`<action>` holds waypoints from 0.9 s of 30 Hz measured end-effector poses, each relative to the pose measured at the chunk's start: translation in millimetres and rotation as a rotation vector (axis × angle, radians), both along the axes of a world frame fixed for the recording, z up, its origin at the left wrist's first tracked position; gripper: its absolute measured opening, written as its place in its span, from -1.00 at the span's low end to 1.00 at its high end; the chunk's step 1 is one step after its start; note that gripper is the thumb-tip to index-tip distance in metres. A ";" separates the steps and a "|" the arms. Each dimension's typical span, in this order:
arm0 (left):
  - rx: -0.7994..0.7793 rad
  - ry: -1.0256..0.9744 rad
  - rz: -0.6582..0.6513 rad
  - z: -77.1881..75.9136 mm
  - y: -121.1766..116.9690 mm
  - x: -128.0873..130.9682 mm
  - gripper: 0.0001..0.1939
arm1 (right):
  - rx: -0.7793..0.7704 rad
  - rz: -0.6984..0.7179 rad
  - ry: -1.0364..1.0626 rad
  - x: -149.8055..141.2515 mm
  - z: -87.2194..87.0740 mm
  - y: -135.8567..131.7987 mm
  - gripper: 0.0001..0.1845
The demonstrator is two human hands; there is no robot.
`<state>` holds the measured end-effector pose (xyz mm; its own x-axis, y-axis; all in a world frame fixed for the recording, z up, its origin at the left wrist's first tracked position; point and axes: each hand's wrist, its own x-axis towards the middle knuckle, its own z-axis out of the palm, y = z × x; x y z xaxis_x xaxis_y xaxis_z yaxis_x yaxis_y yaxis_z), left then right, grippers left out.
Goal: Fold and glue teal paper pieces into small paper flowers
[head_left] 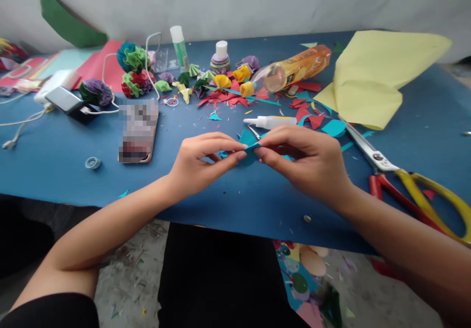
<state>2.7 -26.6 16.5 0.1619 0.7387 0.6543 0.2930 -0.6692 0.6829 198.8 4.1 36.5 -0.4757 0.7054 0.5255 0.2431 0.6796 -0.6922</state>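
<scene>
My left hand (200, 164) and my right hand (305, 159) meet over the near middle of the blue table (55, 161). Both pinch a small teal paper piece (248, 149) between thumb and fingers, held just above the tabletop. Part of the paper is hidden by my fingers. A white glue tube (270, 121) lies just beyond my hands. More teal scraps (334, 128) lie to the right of it.
Large scissors with yellow and red handles (405, 181) lie at the right. A yellow paper sheet (371, 78) covers the far right. A phone (138, 129) lies left of centre. Paper flowers (134, 70), a glue stick (179, 47), an orange bottle (294, 68) and red scraps crowd the back.
</scene>
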 end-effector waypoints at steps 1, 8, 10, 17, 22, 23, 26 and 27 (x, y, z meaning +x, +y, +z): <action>0.060 0.028 0.018 -0.5 0.8 -0.5 -0.92 | 0.067 -0.009 -0.015 0.4 -0.4 0.0 -0.96; 0.505 0.219 0.060 2.4 0.4 -6.8 -0.87 | 0.480 -0.036 -0.139 4.7 -0.6 -4.3 -0.89; 0.543 0.222 0.053 3.4 -0.8 -7.5 -0.87 | 0.502 -0.034 -0.136 5.0 0.4 -5.3 -0.88; 0.551 0.195 0.099 3.0 -3.1 -5.7 -0.87 | 0.421 0.004 -0.158 2.3 2.9 -3.9 -0.95; 0.520 0.215 0.059 4.5 -2.1 -6.1 -0.89 | 0.367 0.040 -0.176 2.1 5.0 -6.8 -0.93; 0.487 0.204 0.045 4.6 -1.6 -5.9 -0.90 | 0.365 0.046 -0.184 2.4 5.1 -7.2 -0.92; 0.334 0.170 -0.003 4.3 -0.1 -4.3 -0.87 | 0.404 0.052 -0.233 3.8 3.6 -7.2 -0.94; 0.280 0.171 -0.024 4.1 0.1 -3.6 -0.88 | 0.430 0.050 -0.251 4.2 2.7 -6.7 -0.95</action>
